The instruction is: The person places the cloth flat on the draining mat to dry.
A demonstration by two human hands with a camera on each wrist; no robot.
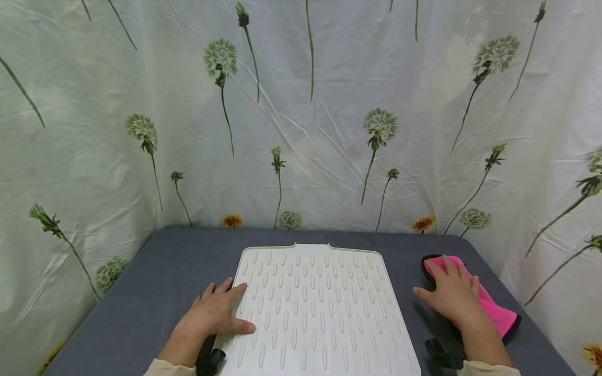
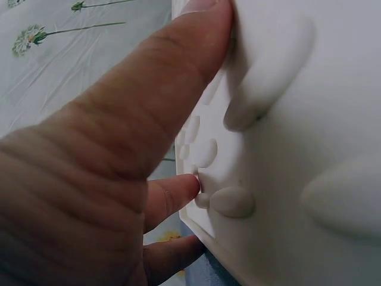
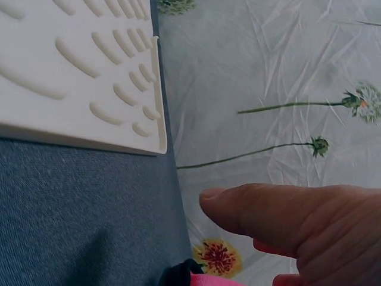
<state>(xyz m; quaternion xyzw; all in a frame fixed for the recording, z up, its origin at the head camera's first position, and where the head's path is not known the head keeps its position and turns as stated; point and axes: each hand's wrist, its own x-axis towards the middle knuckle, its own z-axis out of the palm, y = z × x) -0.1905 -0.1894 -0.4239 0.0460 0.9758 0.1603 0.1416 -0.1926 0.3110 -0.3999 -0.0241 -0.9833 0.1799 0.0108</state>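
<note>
A white ridged plastic board (image 1: 324, 308), shaped like a draining tray with rows of raised oval ribs, lies flat on the table. Over its left edge rests my left hand (image 1: 213, 313), fingers spread; the thumb and index finger touch the top face. In the left wrist view the thumb (image 2: 149, 89) lies along the ribbed surface. To the right of the board, a folded pink cloth (image 1: 498, 313) with black trim sits on the table. My right hand (image 1: 453, 295) is over the cloth with fingers loosely spread, the thumb pointing toward the board. Finger contact with the cloth is partly hidden.
The table has a dark blue-grey cover (image 1: 160, 292). A pale curtain (image 1: 324, 130) printed with dandelions hangs behind it and along both sides. Black wrist-camera mounts (image 1: 442, 355) sit by both wrists, close to the tabletop.
</note>
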